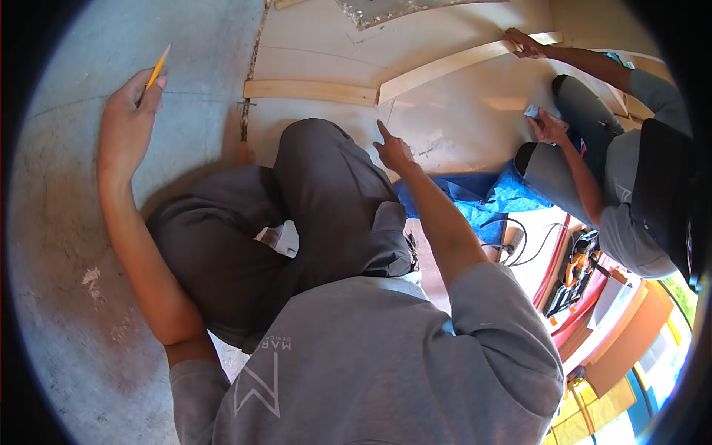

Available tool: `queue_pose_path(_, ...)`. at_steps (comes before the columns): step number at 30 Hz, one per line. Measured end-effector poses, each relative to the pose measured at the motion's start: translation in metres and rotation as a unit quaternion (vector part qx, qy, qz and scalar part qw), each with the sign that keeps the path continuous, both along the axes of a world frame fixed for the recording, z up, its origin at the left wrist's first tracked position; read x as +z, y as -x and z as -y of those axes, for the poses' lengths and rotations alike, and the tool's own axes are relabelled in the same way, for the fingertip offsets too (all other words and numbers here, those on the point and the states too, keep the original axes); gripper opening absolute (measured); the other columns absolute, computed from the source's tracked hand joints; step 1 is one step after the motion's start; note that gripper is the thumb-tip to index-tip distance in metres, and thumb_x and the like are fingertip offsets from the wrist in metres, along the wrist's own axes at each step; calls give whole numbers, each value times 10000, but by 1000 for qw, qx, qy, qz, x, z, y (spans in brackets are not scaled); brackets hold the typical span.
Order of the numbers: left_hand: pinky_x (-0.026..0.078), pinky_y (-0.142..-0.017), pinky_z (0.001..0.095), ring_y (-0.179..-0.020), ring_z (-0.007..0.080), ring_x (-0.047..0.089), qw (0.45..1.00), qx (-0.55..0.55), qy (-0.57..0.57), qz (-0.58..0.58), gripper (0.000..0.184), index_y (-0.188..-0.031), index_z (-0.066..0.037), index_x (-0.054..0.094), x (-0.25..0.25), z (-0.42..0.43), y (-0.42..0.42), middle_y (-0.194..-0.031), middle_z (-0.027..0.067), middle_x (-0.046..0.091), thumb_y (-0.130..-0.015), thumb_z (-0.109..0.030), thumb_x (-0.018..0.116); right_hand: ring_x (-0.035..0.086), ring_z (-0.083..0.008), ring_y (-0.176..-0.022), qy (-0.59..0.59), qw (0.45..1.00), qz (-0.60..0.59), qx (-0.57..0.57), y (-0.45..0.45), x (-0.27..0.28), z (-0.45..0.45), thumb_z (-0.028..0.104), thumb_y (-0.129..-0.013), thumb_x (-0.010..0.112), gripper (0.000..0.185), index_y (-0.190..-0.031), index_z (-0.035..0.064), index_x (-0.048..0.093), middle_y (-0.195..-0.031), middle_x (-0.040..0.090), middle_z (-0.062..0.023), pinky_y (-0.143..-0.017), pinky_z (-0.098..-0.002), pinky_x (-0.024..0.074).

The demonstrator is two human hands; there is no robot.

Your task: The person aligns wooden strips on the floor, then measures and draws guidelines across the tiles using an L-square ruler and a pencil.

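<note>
My left hand is closed around a yellow pencil, its sharpened tip pointing up, over the grey surface at the left. My right hand holds nothing. Its index finger stretches toward the spot where two pale wood strips meet, with the other fingers partly curled. One wood strip lies left of that spot; a longer wood strip runs up to the right. A thin line is drawn on the panel beyond the strips.
A co-worker crouches at the right, one hand on the long strip's far end, the other hand holding a small whitish object. Blue plastic sheeting, a black cable and a black-and-orange tool case lie at the right.
</note>
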State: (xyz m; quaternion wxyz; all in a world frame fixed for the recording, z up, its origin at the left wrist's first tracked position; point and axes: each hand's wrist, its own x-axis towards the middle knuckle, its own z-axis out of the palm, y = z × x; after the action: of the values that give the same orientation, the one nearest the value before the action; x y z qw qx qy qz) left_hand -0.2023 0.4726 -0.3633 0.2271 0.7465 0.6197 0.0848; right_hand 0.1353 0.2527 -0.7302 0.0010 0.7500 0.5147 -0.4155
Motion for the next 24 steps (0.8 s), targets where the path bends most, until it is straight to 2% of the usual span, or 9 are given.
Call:
queue_pose_path(4, 365, -603, 257, -645, 96, 401, 1000, -15, -6, 7, 369, -1106, 12, 634, 1, 4, 4, -694, -4, 443, -965, -318, 548, 585, -464, -1065, 34, 999, 16, -4, 8, 9, -23, 320, -926, 554, 723, -1522, 199, 164, -1149, 601, -309, -913, -528, 458)
queue_pose_path(7, 362, -600, 253, -639, 91, 404, 1000, -10, -5, -8, 377, -1118, 3, 640, 0, 3, 3, -700, -3, 452, -961, -329, 556, 572, -441, -1108, 10, 1000, -7, -15, 9, -4, -24, 328, -931, 541, 725, -1524, 175, 154, -1194, 579, -306, -939, -508, 452)
queue_pose_path(10, 362, -598, 251, -639, 86, 406, 1000, 11, 12, -12, 386, -1157, -16, 645, 8, 10, -5, -705, -1, 459, -958, -336, 560, 584, -415, -1095, 8, 1000, -9, -12, 12, -11, -24, 333, -934, 537, 726, -1524, 188, 140, -1201, 587, -258, -937, -491, 462)
queue_pose_path(15, 357, -598, 243, -639, 81, 404, 999, 24, 7, -29, 405, -1204, -33, 643, 13, 14, -7, -715, -4, 462, -954, -343, 564, 561, -423, -1125, 7, 1000, -10, -26, 15, -15, -20, 340, -937, 535, 731, -1526, 174, 134, -1253, 546, -257, -949, -490, 454)
queue_pose_path(24, 327, -569, 231, -624, 73, 374, 1000, 6, 12, -3, 392, -1191, -22, 647, 9, 12, 0, -712, -17, 434, -953, -323, 568, 532, -426, -1162, 11, 1000, -21, -20, 19, -3, -9, 322, -938, 551, 705, -1514, 161, 179, -1309, 483, -252, -980, -479, 440)
